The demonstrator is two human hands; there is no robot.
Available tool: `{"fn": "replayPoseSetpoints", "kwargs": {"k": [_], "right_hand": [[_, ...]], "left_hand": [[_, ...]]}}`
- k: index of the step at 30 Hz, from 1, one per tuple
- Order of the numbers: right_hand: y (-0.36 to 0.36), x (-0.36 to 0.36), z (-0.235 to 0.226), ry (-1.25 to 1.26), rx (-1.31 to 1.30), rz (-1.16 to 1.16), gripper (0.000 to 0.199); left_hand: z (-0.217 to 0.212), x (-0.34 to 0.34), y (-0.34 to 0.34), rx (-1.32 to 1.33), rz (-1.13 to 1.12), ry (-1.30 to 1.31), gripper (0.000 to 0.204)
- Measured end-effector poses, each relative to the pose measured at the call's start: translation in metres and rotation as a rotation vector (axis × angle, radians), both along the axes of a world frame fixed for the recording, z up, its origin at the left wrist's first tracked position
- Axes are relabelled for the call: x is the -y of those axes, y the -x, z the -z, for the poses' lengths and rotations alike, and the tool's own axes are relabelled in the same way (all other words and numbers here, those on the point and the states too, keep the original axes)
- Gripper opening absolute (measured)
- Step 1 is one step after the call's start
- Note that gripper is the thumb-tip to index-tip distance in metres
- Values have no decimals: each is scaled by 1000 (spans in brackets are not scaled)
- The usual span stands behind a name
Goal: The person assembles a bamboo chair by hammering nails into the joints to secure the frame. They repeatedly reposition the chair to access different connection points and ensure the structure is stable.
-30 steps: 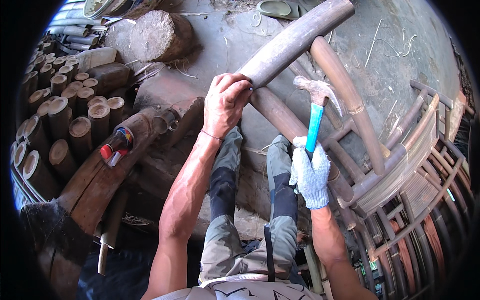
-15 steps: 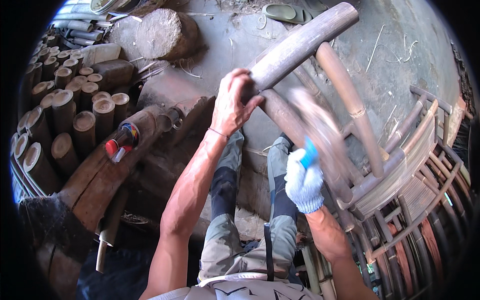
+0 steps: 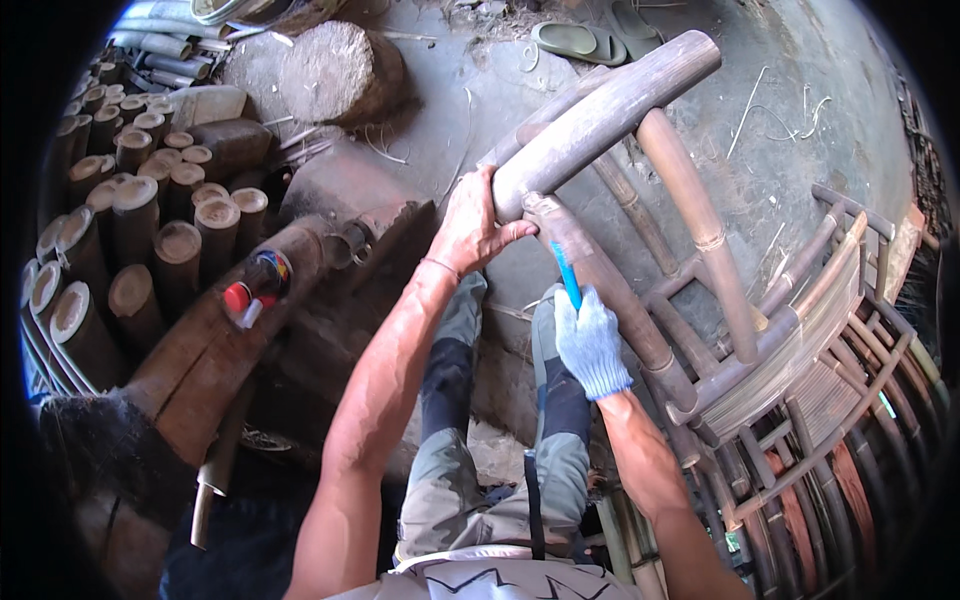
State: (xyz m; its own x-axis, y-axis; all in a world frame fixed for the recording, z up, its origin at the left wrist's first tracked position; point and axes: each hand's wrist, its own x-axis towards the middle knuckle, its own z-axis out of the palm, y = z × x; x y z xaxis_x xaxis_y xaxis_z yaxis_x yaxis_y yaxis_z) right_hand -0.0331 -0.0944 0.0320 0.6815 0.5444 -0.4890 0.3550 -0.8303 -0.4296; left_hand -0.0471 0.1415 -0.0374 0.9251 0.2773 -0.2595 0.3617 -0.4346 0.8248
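My bare left hand (image 3: 472, 222) is closed round the near end of a thick bamboo pole (image 3: 610, 125), thumb stretched along its underside. This pole lies across the top of a bamboo chair frame (image 3: 720, 370). A thinner bamboo post (image 3: 600, 270) meets it just beside my left thumb. My right hand (image 3: 590, 345), in a white-blue knit glove, is closed on a slim blue tool (image 3: 566, 272). The tool points up toward the joint and lies in front of or against that post; I cannot tell whether they touch. Its exact kind is unclear.
Cut bamboo sections (image 3: 135, 210) stand packed at the left. A log bench (image 3: 190, 370) carries a red-capped bottle (image 3: 260, 275). Behind it lies a sawn log (image 3: 340, 72). Green sandals (image 3: 580, 42) rest on the concrete floor. Several bamboo poles (image 3: 820, 480) lie at lower right.
The pole and chair frame have shifted slightly down in view. The blurred motion by the post has stopped. My right hand has moved a little left and up, the blue tool now upright.
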Motion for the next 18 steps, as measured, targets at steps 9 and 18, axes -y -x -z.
{"fn": "replayPoseSetpoints", "kwargs": {"k": [9,18], "right_hand": [[-10,-24,-5,-11,-22,213,32],[-3,-15,-10,21,-28,102,26]], "left_hand": [[5,0,2,-25,20,-58,103],[4,-4,-3,0,12,-109,102]]}}
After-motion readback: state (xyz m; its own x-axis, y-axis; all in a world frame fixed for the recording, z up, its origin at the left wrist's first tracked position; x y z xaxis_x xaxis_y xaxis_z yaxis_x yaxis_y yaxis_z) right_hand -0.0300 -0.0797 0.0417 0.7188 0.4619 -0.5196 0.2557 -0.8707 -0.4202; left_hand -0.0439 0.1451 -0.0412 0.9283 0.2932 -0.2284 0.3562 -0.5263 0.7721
